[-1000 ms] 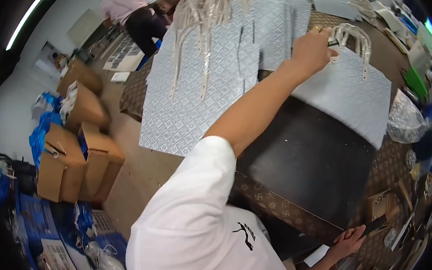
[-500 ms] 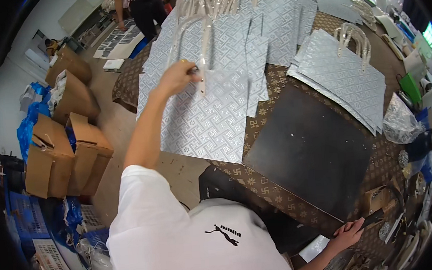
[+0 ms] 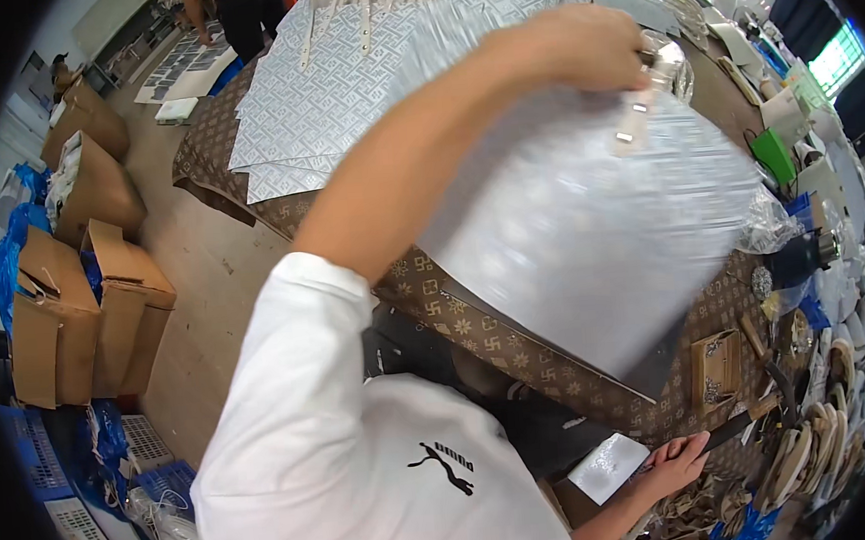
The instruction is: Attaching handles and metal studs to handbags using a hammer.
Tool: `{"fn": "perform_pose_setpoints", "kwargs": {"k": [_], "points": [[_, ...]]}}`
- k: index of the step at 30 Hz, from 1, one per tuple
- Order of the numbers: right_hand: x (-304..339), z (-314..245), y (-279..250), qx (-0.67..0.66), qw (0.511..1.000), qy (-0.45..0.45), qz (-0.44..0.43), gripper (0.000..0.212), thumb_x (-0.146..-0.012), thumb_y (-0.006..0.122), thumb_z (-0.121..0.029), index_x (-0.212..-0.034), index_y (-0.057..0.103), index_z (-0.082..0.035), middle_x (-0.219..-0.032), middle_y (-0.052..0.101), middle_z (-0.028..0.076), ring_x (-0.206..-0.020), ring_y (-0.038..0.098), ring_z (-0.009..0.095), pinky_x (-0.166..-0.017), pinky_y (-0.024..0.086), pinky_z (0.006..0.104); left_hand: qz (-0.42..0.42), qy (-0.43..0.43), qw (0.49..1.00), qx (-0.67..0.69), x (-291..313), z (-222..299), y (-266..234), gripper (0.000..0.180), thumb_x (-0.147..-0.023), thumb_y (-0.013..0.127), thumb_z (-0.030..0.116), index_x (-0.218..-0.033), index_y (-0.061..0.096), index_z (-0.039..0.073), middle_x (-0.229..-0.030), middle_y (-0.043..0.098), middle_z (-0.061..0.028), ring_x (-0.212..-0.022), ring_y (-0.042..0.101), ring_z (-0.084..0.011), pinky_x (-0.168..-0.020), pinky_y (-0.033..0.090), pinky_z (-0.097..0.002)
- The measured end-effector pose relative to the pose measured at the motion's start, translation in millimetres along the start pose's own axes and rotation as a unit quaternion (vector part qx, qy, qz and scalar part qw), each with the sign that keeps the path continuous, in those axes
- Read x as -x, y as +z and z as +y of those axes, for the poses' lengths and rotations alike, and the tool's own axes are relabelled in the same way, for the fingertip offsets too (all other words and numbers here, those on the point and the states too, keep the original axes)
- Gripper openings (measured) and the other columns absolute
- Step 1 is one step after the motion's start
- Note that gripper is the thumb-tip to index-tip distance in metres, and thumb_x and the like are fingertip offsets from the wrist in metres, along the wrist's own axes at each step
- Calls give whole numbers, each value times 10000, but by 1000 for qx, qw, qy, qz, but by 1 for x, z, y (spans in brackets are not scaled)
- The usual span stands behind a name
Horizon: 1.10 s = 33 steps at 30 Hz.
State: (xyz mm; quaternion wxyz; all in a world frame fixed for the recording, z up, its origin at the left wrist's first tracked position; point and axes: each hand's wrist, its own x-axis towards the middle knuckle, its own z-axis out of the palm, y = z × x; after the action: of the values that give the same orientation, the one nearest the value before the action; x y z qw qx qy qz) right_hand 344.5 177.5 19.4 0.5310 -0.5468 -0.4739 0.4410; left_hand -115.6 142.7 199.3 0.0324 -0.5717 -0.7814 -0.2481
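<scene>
My left hand (image 3: 592, 46) is closed on the strap end of a silver patterned bag panel (image 3: 590, 229), blurred by motion. The panel hangs tilted over the black mat (image 3: 664, 359), covering most of it. A clear strap with metal rivets (image 3: 631, 121) shows just below my fingers. Low at the right, my right hand (image 3: 678, 458) is wrapped round the dark handle of a hammer (image 3: 732, 428), whose far end lies among other tools. Several more silver panels (image 3: 312, 118) with clear straps lie stacked at the far left of the table.
A brown patterned cloth (image 3: 440, 300) covers the table. Near the hammer sits a small wooden box (image 3: 715, 371) of metal bits. Beyond the mat's right side lies crumpled clear plastic (image 3: 758, 222). Cardboard boxes (image 3: 55, 316) stand on the floor at left. Another person (image 3: 249, 17) works farther back.
My left hand has lifted a silver panel off the left stack and swung it right, over the black mat. My right hand still grips the hammer. The whole view has shifted slightly.
</scene>
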Motion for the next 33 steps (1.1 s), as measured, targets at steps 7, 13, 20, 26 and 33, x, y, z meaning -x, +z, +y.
{"fn": "perform_pose_setpoints", "kwargs": {"k": [7, 13, 20, 26, 33], "points": [[3, 2, -23, -3, 1000, -5, 26, 336, -1048, 551, -370, -828, 478, -127, -599, 371, -40, -428, 296, 36, -348, 254, 230, -117, -20, 972, 204, 13, 56, 194, 311, -877, 677, 278, -1029, 707, 8, -1035, 705, -224, -998, 673, -391, -841, 522, -487], [7, 5, -29, 12, 1000, -17, 5, 346, -1064, 521, -344, -810, 463, -116, -598, 373, -37, -423, 316, 45, -354, 248, 234, -28, -139, 821, 553, 73, -7, 194, 166, -936, 664, 176, -998, 729, 36, -900, 661, -22, -754, 581, -99, -702, 473, -254], [20, -18, 30, 33, 994, 45, -92, 295, -1054, 539, -296, -846, 490, -93, -605, 390, -34, -426, 344, 44, -373, 260, 221, 35, -105, 860, 498, 69, -41, 180, 179, -851, 715, 10, -1026, 748, 11, -907, 730, -51, -804, 653, -104, -785, 513, -259], [31, -22, 79, 102, 964, 53, -239, 227, -1038, 571, -255, -912, 537, -70, -623, 437, -40, -445, 371, 28, -390, 267, 205, -55, -63, 899, 430, 57, -27, 200, 212, -856, 727, 3, -1068, 735, 6, -971, 745, -45, -901, 683, -120, -865, 531, -269], [17, -23, 107, 160, 937, -39, -308, 218, -1015, 624, -264, -965, 567, -59, -621, 464, -43, -453, 376, 15, -401, 264, 183, -28, -30, 908, 416, 53, -28, 208, 215, -839, 764, 61, -1037, 740, -17, -923, 755, -97, -825, 700, -149, -783, 542, -283]]}}
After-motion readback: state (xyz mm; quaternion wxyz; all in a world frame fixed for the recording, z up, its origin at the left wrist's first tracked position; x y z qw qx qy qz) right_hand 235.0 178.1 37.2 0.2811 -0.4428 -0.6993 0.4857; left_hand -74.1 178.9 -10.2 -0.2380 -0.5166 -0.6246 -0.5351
